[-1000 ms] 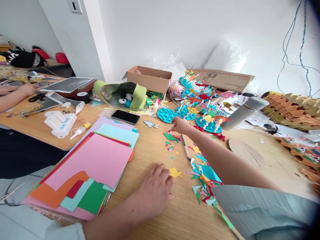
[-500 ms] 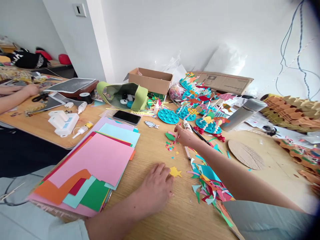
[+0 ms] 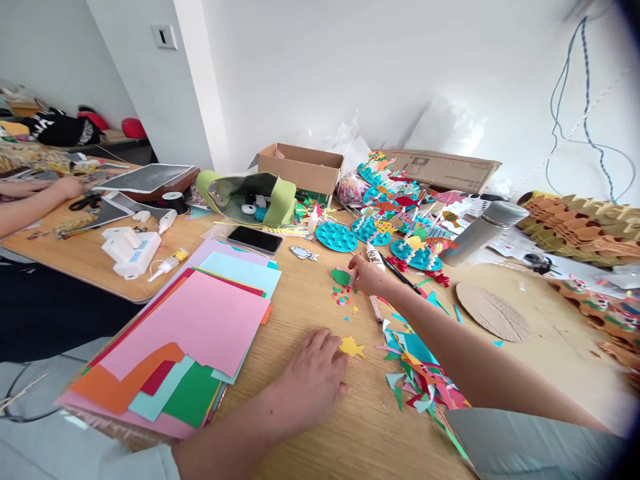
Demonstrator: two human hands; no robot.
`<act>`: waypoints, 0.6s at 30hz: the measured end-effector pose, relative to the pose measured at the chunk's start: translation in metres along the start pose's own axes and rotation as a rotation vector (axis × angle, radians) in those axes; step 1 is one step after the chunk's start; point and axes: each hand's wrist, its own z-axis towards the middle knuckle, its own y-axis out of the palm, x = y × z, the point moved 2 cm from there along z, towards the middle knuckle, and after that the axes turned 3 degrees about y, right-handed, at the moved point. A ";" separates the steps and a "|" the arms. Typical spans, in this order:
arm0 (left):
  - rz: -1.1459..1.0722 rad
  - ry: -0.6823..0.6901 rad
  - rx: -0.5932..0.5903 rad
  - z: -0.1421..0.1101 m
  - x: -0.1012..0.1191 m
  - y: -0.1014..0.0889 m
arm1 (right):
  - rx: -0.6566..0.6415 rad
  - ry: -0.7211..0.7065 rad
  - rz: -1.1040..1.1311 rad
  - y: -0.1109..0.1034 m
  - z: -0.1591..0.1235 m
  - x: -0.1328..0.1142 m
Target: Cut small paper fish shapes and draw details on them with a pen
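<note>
My left hand (image 3: 317,370) rests palm down on the table, fingers slightly spread, holding nothing. Just beyond its fingertips lies a yellow paper fish (image 3: 353,347). Farther out, my right hand (image 3: 369,275) is closed around a thin pinkish stick (image 3: 352,280) with a reddish lower end; its exact kind is too small to tell. The stick's lower end points down beside a green paper leaf shape (image 3: 341,277) and a cluster of small coloured paper dots (image 3: 341,297). Near that hand lie a white glue bottle (image 3: 375,256) and a capped pen (image 3: 376,309).
Coloured paper sheets (image 3: 200,320) are stacked at left, below a phone (image 3: 255,240). Paper scraps (image 3: 425,373) lie under my right forearm. Blue discs (image 3: 336,237) with paper fish, a grey flask (image 3: 483,233) and a cardboard oval (image 3: 493,311) stand beyond. Another person's hand (image 3: 69,189) is at far left.
The camera view has tilted slightly, so the scene sits a little lower. My right hand stays closed on the stick by the leaf shape; my left hand has not visibly moved on the table.
</note>
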 end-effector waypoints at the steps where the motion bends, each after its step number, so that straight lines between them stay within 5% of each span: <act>1: -0.013 -0.001 0.006 0.000 0.000 0.000 | 0.006 0.001 0.014 0.000 -0.001 0.000; 12: -0.270 -0.095 0.120 0.005 -0.008 -0.016 | 0.102 -0.074 0.327 -0.021 -0.020 -0.001; 15: -0.473 -0.197 0.244 0.008 -0.019 -0.023 | 0.070 -0.127 0.449 -0.027 -0.031 -0.007; 18: -0.812 -0.453 0.386 0.011 -0.037 -0.024 | -0.005 -0.199 0.543 -0.023 -0.049 -0.024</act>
